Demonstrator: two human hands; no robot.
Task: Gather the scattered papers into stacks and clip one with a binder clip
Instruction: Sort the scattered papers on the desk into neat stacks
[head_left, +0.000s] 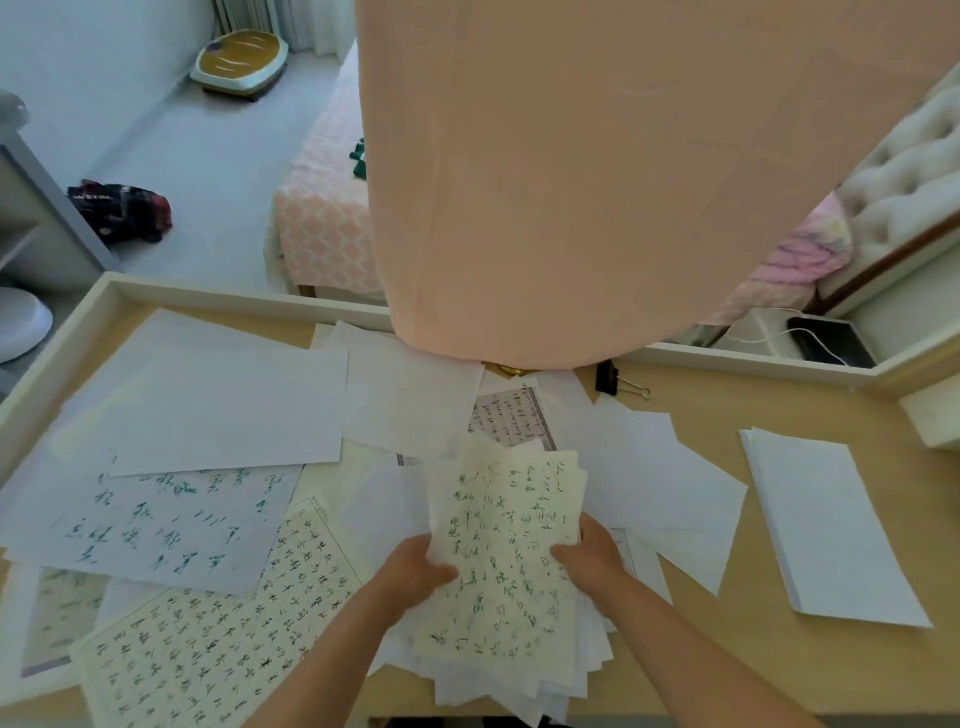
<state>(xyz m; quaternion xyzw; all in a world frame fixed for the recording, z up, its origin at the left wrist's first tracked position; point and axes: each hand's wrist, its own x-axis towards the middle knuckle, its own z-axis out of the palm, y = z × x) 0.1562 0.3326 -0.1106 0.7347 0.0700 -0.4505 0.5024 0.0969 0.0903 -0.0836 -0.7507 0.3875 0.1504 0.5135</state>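
- Plainly, the left half of the desk (831, 675) held most of the work: loose sheets (171, 519) lay overlapped and skewed, some blank, some inked, none squared.
- The left hand (415, 569) gripped the bundle's left edge, thumb on top and fingers curled beneath.
- The bundle (506, 561) was held between both hands above the desk's near edge, with its lower sheets fanned out and ragged.
- The right hand (587, 558) pinched the right edge in the same way, its fingers curled round the paper.
- To do this step well, both grips probably needed to loosen a little. The bundle could then be stood on its lower edge and tapped on bare desk until the sheets dropped level, then tapped again on its side. Paper this thin would likely crease if squeezed hard.
- The clip (618, 382) lay at the back of the desk, just below a hanging pink cloth (623, 182), apart from both hands.
- The stack (826, 525) at far right lay squared already, well apart from the bundle.
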